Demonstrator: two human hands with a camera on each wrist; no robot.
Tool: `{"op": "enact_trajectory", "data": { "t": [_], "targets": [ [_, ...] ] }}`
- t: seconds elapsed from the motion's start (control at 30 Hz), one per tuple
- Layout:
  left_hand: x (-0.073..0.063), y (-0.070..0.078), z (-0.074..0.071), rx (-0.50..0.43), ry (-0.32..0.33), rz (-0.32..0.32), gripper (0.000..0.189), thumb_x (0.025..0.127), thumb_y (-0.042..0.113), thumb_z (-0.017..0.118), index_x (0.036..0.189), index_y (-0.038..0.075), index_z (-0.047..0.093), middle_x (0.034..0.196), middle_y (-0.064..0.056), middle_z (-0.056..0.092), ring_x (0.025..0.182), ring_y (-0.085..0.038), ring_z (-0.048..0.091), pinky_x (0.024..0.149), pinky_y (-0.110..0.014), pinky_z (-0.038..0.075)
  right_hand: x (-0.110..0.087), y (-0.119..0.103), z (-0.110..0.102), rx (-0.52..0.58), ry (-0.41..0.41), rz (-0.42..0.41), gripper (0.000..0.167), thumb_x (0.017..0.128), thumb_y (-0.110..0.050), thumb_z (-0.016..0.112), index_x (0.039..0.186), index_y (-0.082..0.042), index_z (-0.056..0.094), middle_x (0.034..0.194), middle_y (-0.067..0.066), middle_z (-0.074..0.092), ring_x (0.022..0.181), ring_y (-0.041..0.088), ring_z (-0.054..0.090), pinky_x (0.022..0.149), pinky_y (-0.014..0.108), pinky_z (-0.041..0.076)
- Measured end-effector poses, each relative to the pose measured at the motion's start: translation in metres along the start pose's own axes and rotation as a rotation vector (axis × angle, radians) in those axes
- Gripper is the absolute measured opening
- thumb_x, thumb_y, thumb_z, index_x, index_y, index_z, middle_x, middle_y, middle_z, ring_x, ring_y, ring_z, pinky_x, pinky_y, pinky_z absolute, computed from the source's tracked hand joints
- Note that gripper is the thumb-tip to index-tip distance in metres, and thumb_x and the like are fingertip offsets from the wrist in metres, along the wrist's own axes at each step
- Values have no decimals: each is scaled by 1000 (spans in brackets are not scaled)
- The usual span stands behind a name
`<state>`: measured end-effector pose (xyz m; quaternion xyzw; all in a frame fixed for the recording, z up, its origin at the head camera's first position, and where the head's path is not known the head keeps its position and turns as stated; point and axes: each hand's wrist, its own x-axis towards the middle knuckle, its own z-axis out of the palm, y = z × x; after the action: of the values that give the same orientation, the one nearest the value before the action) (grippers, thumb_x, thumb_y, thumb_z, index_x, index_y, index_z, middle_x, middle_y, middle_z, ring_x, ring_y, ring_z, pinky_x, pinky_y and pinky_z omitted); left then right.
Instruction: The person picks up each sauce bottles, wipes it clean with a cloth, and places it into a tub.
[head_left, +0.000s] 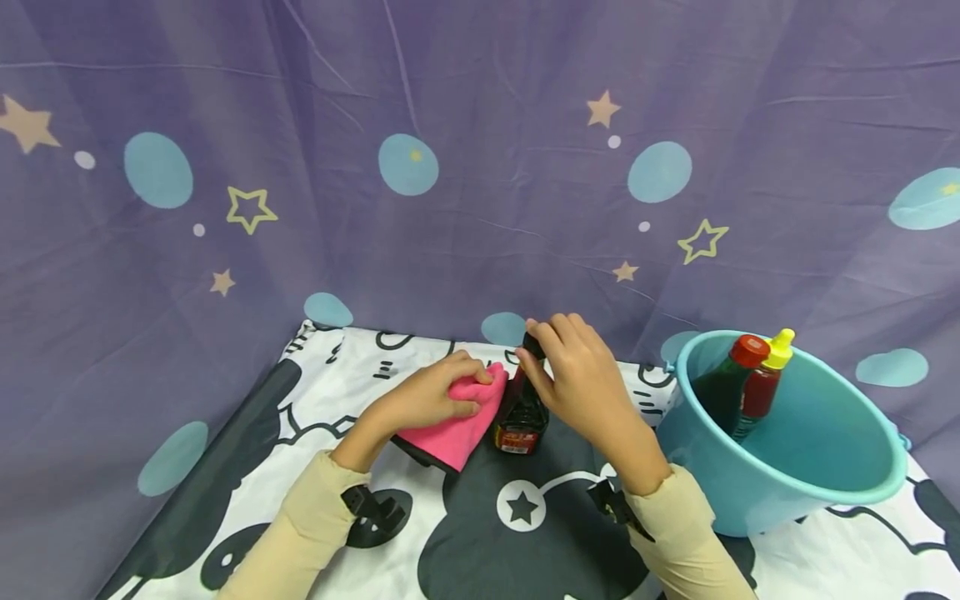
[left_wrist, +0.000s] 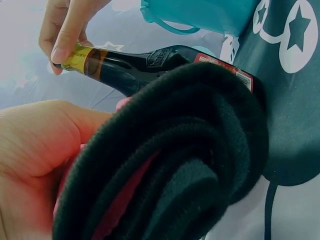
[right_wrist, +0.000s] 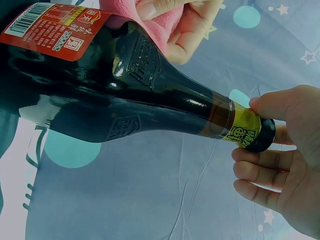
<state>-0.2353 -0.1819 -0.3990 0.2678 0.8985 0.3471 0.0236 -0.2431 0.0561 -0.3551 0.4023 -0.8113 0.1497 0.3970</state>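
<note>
A dark glass sauce bottle (head_left: 521,414) with a red label (right_wrist: 55,30) stands on the patterned cloth. My right hand (head_left: 581,379) pinches its neck top, thumb and fingers at the black cap (right_wrist: 262,135) and yellow neck band (right_wrist: 243,126). On the bottle's other side, my left hand (head_left: 431,393) grips a folded pink cloth (head_left: 457,425) with a dark underside. In the right wrist view the pink cloth lies against the bottle's side near the label. The left wrist view shows the cloth's dark folded layers (left_wrist: 185,150) covering part of the bottle.
To the right stands a light blue bucket (head_left: 780,492). Inside it lean a red-capped green bottle (head_left: 723,387) and a red bottle with a yellow nozzle cap (head_left: 759,392). A purple curtain (head_left: 480,250) hangs right behind the black-and-white table cover (head_left: 390,575).
</note>
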Motion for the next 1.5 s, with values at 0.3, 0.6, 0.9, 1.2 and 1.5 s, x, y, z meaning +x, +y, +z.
{"op": "enact_trajectory", "data": {
  "t": [0.3,0.6,0.9,1.2,1.5],
  "targets": [
    [1,-5,1,89,-83,-30,22,87,12,77,107,17,69,104,1,58,91,-15,56,84,-35,48,1,2,0,0,-5,-6,29,94,-19,73,112,2,67,83,10,56,71,25,47,65,37,43],
    [4,-10,16,229,-159,-78,23,84,11,79,103,20,69,98,5,56,76,-13,51,69,-30,42,0,1,0,-3,4,-4,29,92,-19,75,109,3,68,82,10,57,70,25,47,65,37,43],
    [1,-9,14,198,-161,-88,25,84,10,79,107,18,71,101,4,58,82,-13,53,75,-31,45,1,-1,-3,-13,5,-9,29,92,-20,76,109,3,68,82,10,57,70,25,47,65,37,44],
    [-3,-7,2,178,-145,-78,30,85,11,80,114,17,73,110,4,64,99,-16,63,89,-36,50,-1,0,-2,0,3,-1,31,92,-20,76,111,3,68,84,10,57,71,25,47,65,37,43],
    [-11,5,-21,113,-5,-5,33,86,14,78,119,16,72,122,-1,65,114,-22,64,99,-44,50,-1,-1,-2,-3,-6,4,32,92,-21,77,111,3,68,82,10,56,71,24,45,64,35,41]
  ]
}}
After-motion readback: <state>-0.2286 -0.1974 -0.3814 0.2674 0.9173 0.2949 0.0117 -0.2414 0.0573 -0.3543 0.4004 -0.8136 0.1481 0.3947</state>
